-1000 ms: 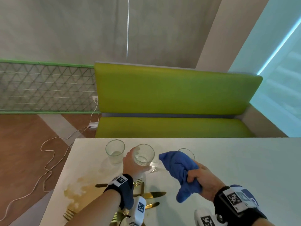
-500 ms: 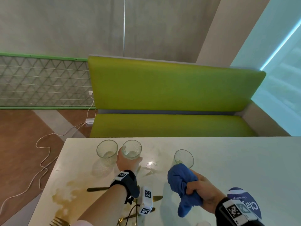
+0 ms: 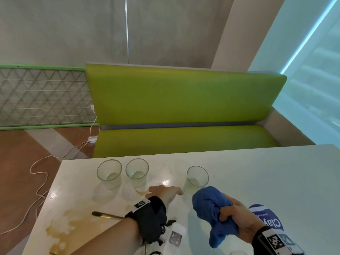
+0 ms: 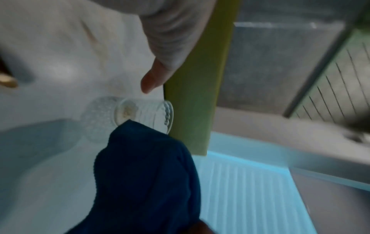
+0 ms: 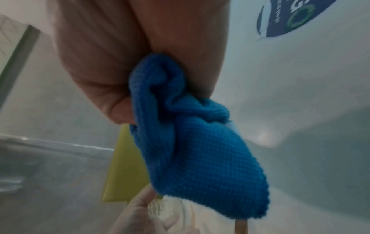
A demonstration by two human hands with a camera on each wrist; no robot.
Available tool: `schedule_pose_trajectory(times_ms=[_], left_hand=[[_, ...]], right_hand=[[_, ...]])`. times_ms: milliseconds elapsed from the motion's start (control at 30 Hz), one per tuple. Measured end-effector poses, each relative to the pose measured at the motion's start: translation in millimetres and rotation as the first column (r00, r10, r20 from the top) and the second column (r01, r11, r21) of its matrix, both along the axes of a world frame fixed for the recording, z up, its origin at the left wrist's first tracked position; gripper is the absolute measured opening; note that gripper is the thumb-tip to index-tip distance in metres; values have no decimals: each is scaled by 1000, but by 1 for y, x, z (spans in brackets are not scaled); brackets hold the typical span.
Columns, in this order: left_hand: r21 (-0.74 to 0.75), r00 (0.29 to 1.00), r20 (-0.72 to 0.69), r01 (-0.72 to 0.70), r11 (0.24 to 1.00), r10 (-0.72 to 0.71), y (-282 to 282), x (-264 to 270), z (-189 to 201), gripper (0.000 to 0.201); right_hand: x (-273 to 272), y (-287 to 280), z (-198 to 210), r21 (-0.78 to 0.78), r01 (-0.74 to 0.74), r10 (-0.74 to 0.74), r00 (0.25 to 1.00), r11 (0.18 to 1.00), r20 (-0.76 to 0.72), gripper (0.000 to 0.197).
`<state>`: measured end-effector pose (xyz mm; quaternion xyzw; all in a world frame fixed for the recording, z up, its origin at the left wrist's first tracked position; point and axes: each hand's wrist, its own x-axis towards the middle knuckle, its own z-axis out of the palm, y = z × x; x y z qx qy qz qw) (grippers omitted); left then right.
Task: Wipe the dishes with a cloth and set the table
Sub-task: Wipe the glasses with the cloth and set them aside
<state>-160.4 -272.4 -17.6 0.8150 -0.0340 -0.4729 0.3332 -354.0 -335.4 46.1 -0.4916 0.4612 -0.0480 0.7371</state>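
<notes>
Three clear glasses stand on the white table (image 3: 257, 172): the left glass (image 3: 109, 173), the middle glass (image 3: 137, 172) and, apart from them, the right glass (image 3: 197, 178) (image 4: 140, 114). My left hand (image 3: 165, 192) lies low over the table with fingers stretched out toward the right glass's base, holding nothing. Its fingertips (image 5: 138, 212) are right beside that glass; I cannot tell whether they touch it. My right hand (image 3: 237, 218) (image 5: 130, 55) grips a bunched blue cloth (image 3: 211, 208) (image 4: 144, 174) (image 5: 200, 158) just in front of the right glass.
A brownish spill (image 3: 60, 229) stains the table's left front. Gold cutlery (image 3: 106, 215) lies beneath my left forearm. A round blue sticker (image 3: 266, 218) is on the table by my right wrist. A green bench (image 3: 184, 107) runs behind the table.
My left hand set its glass down beside the left glass, let go, and moved right toward the third glass. The right hand kept hold of the cloth.
</notes>
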Motion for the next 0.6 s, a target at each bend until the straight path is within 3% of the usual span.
schedule_pose_trajectory(times_ms=[100, 200, 333, 400, 500, 600], left_hand=[[71, 976, 171, 126, 989, -136, -15, -14, 13, 99], [-11, 917, 303, 275, 961, -258, -25, -24, 4, 115], [-185, 811, 349, 550, 814, -469, -37, -33, -17, 129], [-238, 799, 342, 583, 777, -495, -45, -33, -24, 130], [-304, 828, 349, 543, 782, -439, -55, -29, -34, 123], [-282, 810, 394, 556, 782, -434, -65, -27, -41, 119]], right_hand=[[-15, 1, -6, 11, 30, -30, 1000, 999, 0, 64], [-27, 3, -9, 56, 49, -52, 998, 997, 38, 55], [-41, 4, -6, 100, 80, -92, 988, 992, 126, 48], [-49, 3, -8, 86, 106, -116, 986, 991, 122, 48], [-60, 2, -16, 65, 167, -170, 985, 984, 43, 57], [-70, 3, -20, 41, 223, -222, 975, 974, -18, 60]])
